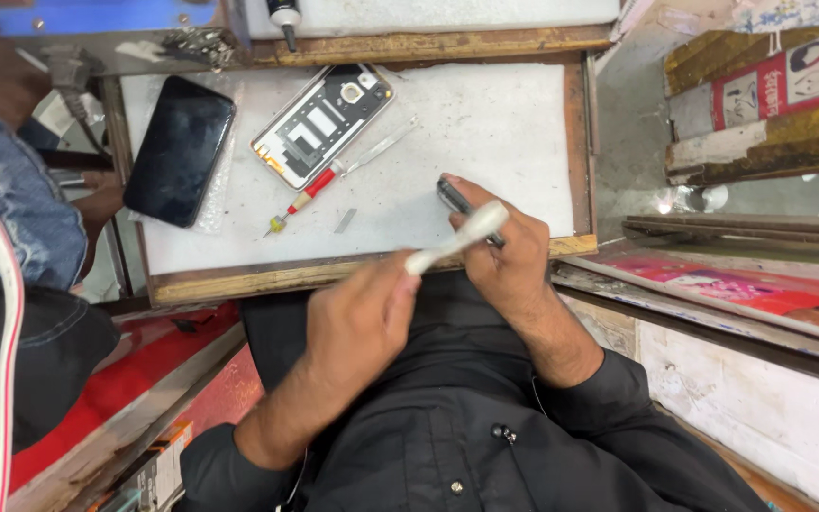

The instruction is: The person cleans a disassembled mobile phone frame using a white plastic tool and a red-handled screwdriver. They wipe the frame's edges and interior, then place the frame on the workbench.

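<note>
Two hands, left (357, 318) gripping white tool (457, 237), right (500, 251) perhaps pinching phone (452, 194)

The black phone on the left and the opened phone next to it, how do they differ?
The black phone shows a plain, dark, glossy face; the opened phone shows its inner frame, pale with light and dark parts and a round camera hole. The black phone rests partly on a clear plastic wrap; the opened phone lies straight on the white work surface. Both lie flat, tilted alike, away from both hands.
</note>
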